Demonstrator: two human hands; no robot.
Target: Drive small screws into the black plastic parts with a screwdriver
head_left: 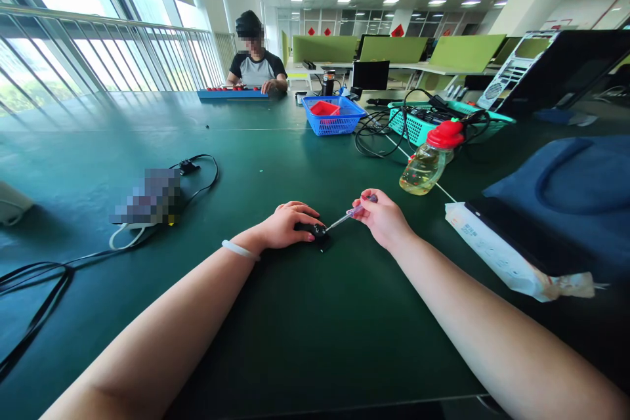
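My left hand [287, 226] rests on the green tabletop with its fingers closed on a small black part [315, 230] that has shiny metal spots, perhaps screws. What exactly this part is, I cannot tell. In my right hand [381, 215] a screwdriver [355, 210] with a translucent purplish handle is pinched near its end. Its thin metal shaft slants down to the left, and the tip meets or nearly meets the right end of the black part. A small dark flat piece [322, 246] lies just below the part.
A bottle with a red lid [424, 167] stands ahead on the right, before a teal basket [408, 125] of cables. Farther back is a blue basket [339, 125]. A tissue pack [497, 249] and blue bag [566, 190] lie right; cables [54, 282] left. A person [258, 69] sits opposite.
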